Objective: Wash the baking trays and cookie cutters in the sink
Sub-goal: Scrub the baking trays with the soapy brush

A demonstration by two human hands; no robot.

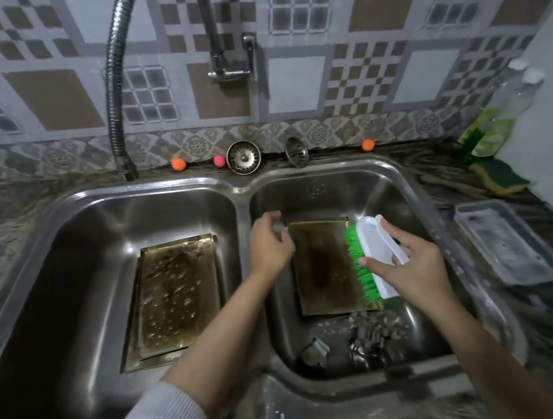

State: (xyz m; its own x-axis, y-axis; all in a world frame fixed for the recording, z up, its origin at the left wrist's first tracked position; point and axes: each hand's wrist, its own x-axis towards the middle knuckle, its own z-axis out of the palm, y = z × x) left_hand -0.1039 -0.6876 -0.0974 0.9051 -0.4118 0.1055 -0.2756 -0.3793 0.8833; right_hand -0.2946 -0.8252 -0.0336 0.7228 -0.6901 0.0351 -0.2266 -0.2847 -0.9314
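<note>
Right hand (413,265) clamped on brush (375,258); left hand (269,242) half-curled, empty. Tray (325,271) at its 3 o'clock: stiff, thin, wet-slick; pinch the rim.

A green sponge (500,176) lies beside two soap bottles (491,122).

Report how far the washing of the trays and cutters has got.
Nothing looks finished. The tray in the left basin lies wet and beaded but still brown. In hand: the right hand holds the green-bristled brush over the tray in the right basin, the left hand at its corner. Left: the cookie cutters heaped in that basin, untouched.
</note>
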